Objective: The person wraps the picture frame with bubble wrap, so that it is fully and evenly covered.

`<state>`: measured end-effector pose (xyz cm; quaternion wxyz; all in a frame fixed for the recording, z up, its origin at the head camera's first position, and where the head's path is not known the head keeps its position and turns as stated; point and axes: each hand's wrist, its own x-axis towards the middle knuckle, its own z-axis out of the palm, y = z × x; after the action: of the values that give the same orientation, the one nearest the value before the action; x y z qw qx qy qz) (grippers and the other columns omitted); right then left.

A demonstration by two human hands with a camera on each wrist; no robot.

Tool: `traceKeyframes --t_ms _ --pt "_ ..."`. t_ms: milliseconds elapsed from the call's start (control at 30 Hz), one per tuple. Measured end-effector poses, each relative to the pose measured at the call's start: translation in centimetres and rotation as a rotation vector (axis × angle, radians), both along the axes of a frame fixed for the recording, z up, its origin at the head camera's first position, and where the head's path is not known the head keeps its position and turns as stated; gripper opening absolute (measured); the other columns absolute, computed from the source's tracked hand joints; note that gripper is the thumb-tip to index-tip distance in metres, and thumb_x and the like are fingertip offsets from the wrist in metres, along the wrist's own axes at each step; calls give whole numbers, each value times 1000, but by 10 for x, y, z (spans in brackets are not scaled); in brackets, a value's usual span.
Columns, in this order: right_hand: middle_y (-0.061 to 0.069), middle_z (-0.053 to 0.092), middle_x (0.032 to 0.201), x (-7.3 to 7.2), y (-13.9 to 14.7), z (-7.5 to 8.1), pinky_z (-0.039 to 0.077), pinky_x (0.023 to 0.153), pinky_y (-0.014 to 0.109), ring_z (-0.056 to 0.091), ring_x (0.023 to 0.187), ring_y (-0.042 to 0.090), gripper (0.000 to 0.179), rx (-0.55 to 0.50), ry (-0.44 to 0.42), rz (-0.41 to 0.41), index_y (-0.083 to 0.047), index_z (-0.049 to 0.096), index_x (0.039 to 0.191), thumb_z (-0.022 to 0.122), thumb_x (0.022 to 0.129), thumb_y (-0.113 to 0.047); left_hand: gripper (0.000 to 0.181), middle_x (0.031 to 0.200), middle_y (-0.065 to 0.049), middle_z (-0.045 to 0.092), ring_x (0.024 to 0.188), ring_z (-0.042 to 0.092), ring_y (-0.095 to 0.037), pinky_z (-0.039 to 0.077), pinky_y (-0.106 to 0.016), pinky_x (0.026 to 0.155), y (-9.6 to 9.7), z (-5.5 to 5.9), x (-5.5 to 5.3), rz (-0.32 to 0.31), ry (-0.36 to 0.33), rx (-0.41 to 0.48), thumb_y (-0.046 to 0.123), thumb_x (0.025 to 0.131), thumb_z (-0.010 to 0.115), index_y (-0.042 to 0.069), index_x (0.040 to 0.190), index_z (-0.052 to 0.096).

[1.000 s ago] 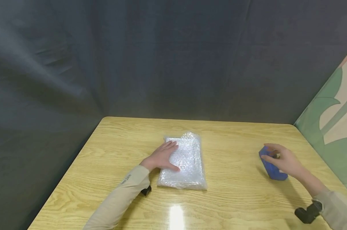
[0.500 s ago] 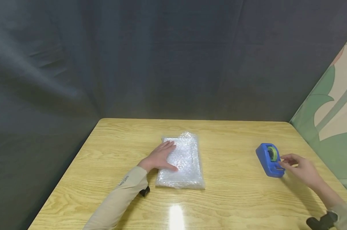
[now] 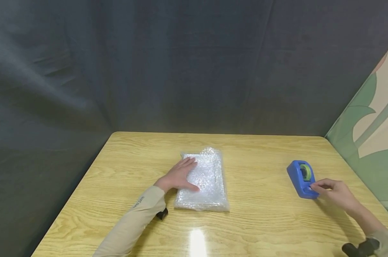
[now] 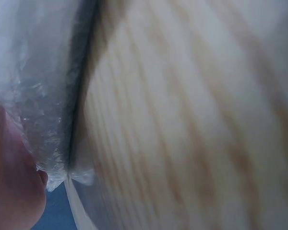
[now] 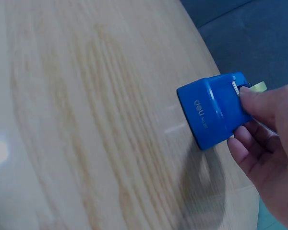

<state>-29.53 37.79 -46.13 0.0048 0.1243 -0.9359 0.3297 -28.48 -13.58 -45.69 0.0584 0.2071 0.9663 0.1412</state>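
Note:
My left hand [image 3: 180, 176] lies with fingers spread on a flat bubble-wrapped package [image 3: 211, 182] at the middle of the table. In the left wrist view the package edge [image 4: 48, 91] shows close up beside a part of that hand [image 4: 14, 187]. At the right, a blue tape dispenser [image 3: 298, 180] stands with a yellow-green tape roll [image 3: 307, 172] in it. My right hand [image 3: 336, 194] is at its near end, thumb and fingertips pinching at the tape end by the cutter. The right wrist view has the thumb [image 5: 259, 103] against the white toothed blade [image 5: 235, 88].
All of this is on a light wood-grain table [image 3: 132, 153]. Dark cloth [image 3: 194, 67] hangs behind it and at the left. A panel with a green plant pattern [image 3: 380, 142] borders the right side.
My right hand came away from over the dispenser, moved toward its near end and closed thumb and fingertips at the cutter. The left hand has stayed on the package.

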Motion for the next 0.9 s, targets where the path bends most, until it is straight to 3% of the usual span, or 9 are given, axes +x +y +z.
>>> traceKeyframes --t_ms 67,167,233,367,533,700,800,900 --pt "2 65 86 1 -2 0 47 55 20 45 70 -15 22 -18 76 17 3 66 87 61 87 -19 105 152 -4 10 139 4 -22 6 -39 112 1 0 0 -3 1 -4 63 65 67 11 144 22" --pt "-7 60 73 4 -8 1 46 52 14 48 65 -11 8 -32 269 57 -1 64 74 67 80 -5 105 152 -5 10 139 4 -22 6 -39 112 1 1 1 -8 4 -2 63 65 67 10 144 22" --pt "-9 58 70 5 -12 1 44 50 11 48 62 -10 11 -17 387 72 -4 62 69 69 76 1 105 152 -5 10 139 4 -23 6 -39 112 0 2 2 -9 4 2 62 65 67 10 144 22" --pt "-6 58 67 7 -14 2 42 45 15 46 61 -10 13 1 429 51 -6 62 67 69 75 1 105 152 -5 10 139 4 -23 6 -40 112 0 3 2 -9 3 14 61 65 68 9 144 22" --pt "0 63 72 7 -10 4 43 48 19 44 66 -14 11 -2 276 -3 -3 67 73 67 81 -10 105 152 -4 10 139 4 -22 6 -40 112 -1 2 1 -5 5 10 62 65 68 10 144 22" --pt "-17 61 82 4 0 5 45 59 20 44 73 -15 36 -60 -35 -47 6 67 92 60 88 -29 106 152 -2 8 139 2 -19 5 -37 112 0 -1 -1 3 2 -4 63 64 67 12 145 21" --pt "-15 60 91 1 6 8 49 67 28 48 75 -11 44 -87 -176 -23 10 63 101 56 90 -32 106 152 -2 8 139 2 -19 5 -37 112 0 -1 0 7 0 -6 63 64 67 12 145 21" --pt "-11 61 96 -1 11 13 49 72 34 51 78 -9 46 -97 -244 23 13 58 108 51 92 -29 106 152 -2 8 139 2 -19 5 -38 112 0 -1 0 7 -2 -7 63 64 67 12 145 21"
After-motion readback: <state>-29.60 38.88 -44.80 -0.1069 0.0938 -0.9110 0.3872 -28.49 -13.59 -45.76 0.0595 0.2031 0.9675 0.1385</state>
